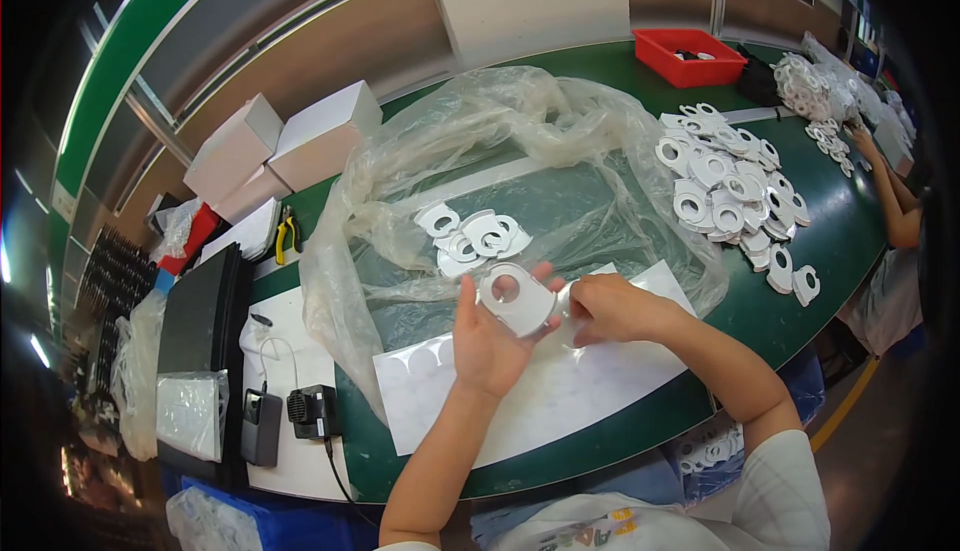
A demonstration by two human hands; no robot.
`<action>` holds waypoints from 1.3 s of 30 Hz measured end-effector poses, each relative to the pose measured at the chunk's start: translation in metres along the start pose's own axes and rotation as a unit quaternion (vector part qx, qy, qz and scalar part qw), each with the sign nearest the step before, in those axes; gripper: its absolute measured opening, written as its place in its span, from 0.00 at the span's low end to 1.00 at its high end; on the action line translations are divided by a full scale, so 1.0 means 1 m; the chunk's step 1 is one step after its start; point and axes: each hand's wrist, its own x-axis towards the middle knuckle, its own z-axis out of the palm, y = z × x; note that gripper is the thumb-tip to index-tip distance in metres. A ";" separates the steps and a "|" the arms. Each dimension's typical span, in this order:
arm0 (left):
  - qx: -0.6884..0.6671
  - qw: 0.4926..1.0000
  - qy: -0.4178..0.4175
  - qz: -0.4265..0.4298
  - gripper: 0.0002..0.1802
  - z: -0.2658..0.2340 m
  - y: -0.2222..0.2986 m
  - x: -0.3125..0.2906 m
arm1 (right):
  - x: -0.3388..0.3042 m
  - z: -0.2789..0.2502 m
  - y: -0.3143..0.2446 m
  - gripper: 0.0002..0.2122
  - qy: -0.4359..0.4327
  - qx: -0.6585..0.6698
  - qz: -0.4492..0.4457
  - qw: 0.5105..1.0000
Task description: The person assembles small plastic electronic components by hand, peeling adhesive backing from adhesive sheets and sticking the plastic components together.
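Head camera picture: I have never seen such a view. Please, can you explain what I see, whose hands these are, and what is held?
The camera sits on a person's head and looks down, so edges bend. The two forearms from below are that person's own. The left hand holds up a flat white piece with a round hole; the right hand touches its edge. Below lies a white sheet on a green table. A clear plastic bag holds more such pieces, and a pile of them lies to the right. Another person's arm is at the far right.
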 end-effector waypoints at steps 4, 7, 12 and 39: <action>0.006 0.999 0.010 -0.040 0.25 -0.019 -0.022 0.010 | -0.008 0.009 0.007 0.14 0.050 -0.001 -0.040 0.998; 0.010 0.999 0.004 -0.051 0.25 -0.028 -0.033 0.018 | -0.017 0.023 0.007 0.11 0.124 -0.019 -0.072 0.989; 0.024 0.995 0.087 -0.042 0.25 -0.025 -0.041 0.031 | -0.030 0.032 -0.011 0.08 0.185 -0.097 -0.064 0.976; 0.220 0.965 0.093 -0.106 0.37 -0.005 -0.054 0.036 | -0.004 0.004 0.036 0.11 0.171 0.504 -0.098 0.841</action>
